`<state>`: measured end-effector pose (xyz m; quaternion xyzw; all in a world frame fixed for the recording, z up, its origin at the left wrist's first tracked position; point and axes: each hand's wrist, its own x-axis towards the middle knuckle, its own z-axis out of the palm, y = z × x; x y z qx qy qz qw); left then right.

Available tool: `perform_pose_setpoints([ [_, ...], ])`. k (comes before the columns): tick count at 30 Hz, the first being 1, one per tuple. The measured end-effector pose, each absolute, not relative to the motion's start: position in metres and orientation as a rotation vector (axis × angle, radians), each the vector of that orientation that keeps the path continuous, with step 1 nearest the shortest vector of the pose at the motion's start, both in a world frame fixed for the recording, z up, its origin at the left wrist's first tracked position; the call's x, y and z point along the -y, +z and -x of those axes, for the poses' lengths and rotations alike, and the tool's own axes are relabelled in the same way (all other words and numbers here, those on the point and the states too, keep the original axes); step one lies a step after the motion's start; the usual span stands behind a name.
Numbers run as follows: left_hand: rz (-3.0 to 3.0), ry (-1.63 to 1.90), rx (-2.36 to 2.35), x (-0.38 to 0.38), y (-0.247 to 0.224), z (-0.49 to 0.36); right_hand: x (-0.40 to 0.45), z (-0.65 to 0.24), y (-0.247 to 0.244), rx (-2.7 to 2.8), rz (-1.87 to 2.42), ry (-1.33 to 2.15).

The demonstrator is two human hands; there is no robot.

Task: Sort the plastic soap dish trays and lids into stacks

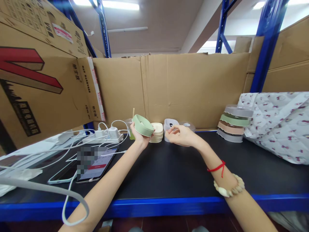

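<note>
My left hand (141, 139) holds up a round green container (143, 125), tilted, above the black surface. Just right of it stands a stack of cream containers (157, 132). My right hand (180, 135) has its fingers curved and apart in front of a pale grey-lavender container (171, 123); nothing shows in its grasp. Behind that hand, a clear lid or container (189, 125) is partly hidden. A cup with a straw (131, 133) stands behind my left hand.
At right, grey, green and peach containers (233, 124) form a stack beside a patterned quilted cloth (280, 125). Two phones (96, 167), white cables and a power strip (106, 138) lie at left. Cardboard (188, 87) walls the back; a blue edge (169, 206) runs in front.
</note>
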<state>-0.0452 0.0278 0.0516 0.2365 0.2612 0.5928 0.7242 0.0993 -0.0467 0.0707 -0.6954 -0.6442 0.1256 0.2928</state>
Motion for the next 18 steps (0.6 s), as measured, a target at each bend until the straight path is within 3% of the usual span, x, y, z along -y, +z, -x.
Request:
perform_pose_setpoints([
  [7,-0.545,1.239,-0.604,-0.026,0.038,0.039,0.033,-0.109,0.063,1.754,1.737,0.18],
  [18,-0.533,1.286,-0.616,-0.028,0.028,0.034,0.014,-0.138,0.06,1.202,1.187,0.559],
])
